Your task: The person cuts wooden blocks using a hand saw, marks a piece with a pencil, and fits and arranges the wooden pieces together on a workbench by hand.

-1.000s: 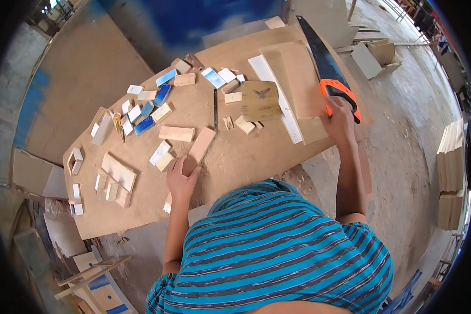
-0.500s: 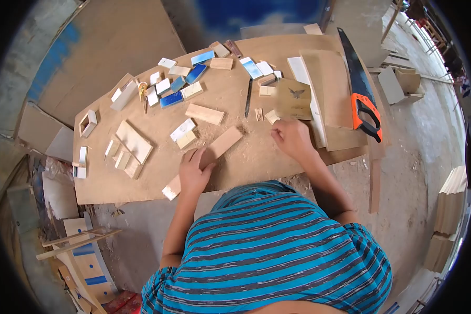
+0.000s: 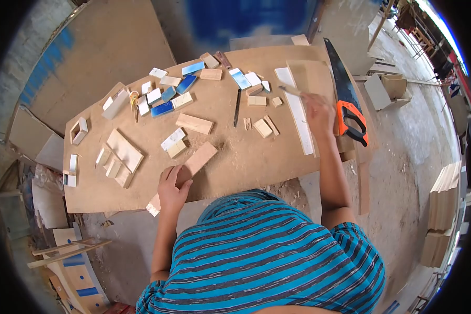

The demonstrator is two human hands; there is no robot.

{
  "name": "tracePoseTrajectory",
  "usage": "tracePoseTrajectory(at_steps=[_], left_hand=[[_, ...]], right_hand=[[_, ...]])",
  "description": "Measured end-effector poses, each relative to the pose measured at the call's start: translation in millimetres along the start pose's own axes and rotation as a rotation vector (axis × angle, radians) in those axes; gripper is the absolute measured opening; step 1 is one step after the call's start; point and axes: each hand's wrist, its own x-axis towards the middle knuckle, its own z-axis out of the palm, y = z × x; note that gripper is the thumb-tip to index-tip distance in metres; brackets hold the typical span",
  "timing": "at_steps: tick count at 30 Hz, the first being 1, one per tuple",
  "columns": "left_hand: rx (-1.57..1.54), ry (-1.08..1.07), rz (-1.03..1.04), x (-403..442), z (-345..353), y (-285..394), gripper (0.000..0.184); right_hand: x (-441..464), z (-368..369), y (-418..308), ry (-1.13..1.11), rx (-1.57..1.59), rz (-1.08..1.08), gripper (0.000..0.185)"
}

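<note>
My left hand is closed over a flat wooden board that lies slantwise at the table's front edge, its rough near end jutting past the edge. My right hand, blurred by motion, is raised over the right side of the table, beside a white-edged board. From its fingers a thin brown sheet sticks out to the left, seen almost edge-on; it looks like sandpaper. Between the hands lie a small wooden block and a thin dark strip.
A handsaw with an orange handle lies at the table's right edge. Several white, blue and bare wood blocks are scattered at the back. Joined wooden pieces rest on the left. Sawdust dots the tabletop.
My right hand has moved up and right, lifting the brown sheet with the bird print off the small blocks. My left hand stays on the board. The whole view has shifted slightly.
</note>
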Motion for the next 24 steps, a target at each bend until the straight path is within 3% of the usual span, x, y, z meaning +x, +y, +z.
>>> tracePoseTrajectory(at_steps=[1,4,8,13,19,22,24], left_hand=[[-0.004,-0.006,0.002,0.2,0.7,0.4,0.049],[-0.005,-0.018,0.020,1.3,2.7,1.2,0.048],[0.008,-0.012,0.053,3.9,7.8,2.6,0.048],[0.018,-0.008,0.056,5.9,9.0,7.7,0.048],[0.022,-0.008,0.068,10.5,7.7,18.2,0.049],[0.003,-0.007,0.007,7.1,1.7,16.9,0.050],[-0.004,-0.013,-0.042,1.8,1.6,8.4,0.050]], right_hand=[[2.0,-8.9,1.6,0.132,-0.024,-0.046,0.025],[-2.3,-8.9,22.9,0.113,-0.263,-0.131,0.025],[-22.8,-2.3,31.0,-0.080,-0.391,-0.128,0.030],[-33.0,13.5,-10.2,-0.191,0.004,-0.025,0.029],[-40.7,69.7,-35.7,-0.399,0.032,0.143,0.026],[-39.5,71.0,-31.6,-0.377,0.084,0.135,0.028],[-26.5,65.2,-29.3,-0.522,0.085,0.248,0.029]])
